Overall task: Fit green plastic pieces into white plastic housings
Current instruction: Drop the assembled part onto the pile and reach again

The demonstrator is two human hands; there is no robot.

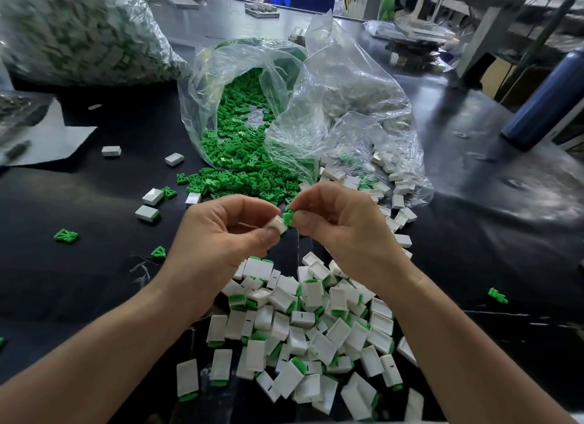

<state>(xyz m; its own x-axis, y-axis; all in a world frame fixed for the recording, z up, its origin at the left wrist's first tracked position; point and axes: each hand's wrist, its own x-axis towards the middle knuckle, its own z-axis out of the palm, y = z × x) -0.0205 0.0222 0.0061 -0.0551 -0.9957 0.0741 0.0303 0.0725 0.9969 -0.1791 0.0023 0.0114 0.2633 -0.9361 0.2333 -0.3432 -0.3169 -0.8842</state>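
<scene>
Head view: left hand (pixel 227 234), fingers (pixel 268 237) curled, pinches a small white rectangular plastic housing (pixel 275 224) above the middle of the black worktop (pixel 94 281); right hand (pixel 341 231) pinches a small green plastic piece (pixel 288 218) just beside the housing's end; heap of white housings with green ends (pixel 309 329) at near edge; clear plastic bag (pixel 316 85) spilling green pieces behind the hands.

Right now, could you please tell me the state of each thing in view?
Left hand: pinches a small white plastic housing.
Right hand: pinches a green plastic piece at that housing's mouth, not seated.
Clear plastic bag of green pieces: open, spilling onto the black table.
Clear plastic bag of white housings: open, spilling.
Pile of white housings nearest the person: most show green pieces fitted.
</scene>
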